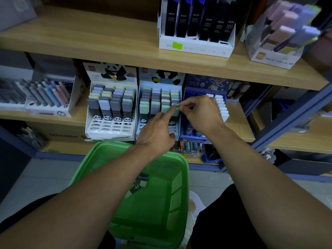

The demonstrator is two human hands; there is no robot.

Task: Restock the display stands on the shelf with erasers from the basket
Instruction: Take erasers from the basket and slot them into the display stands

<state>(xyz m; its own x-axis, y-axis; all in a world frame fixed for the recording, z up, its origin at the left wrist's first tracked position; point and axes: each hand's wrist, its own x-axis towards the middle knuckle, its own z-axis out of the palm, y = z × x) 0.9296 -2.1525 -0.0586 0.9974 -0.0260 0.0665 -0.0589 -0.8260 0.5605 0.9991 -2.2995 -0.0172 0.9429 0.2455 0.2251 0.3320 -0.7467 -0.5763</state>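
Two hands: both at right panda stand (177, 131)
Right hand (201, 112): pinching pale green eraser (175, 110), front row
Left hand (158, 133): forefinger out, touching same eraser, gripping nothing
Basket (179, 184): green, below

Wearing nothing on either forearm: no sleeves, watch or rings showing on the left hand (158, 133) or right hand (201, 114). Wearing dark trousers (224, 212) over both knees.

- A wooden shelf board (89, 38) runs above where I work.
- Blue metal upright (287, 119) stands at my right.
- Pale tiled floor (45, 177) lies below, dimly lit.
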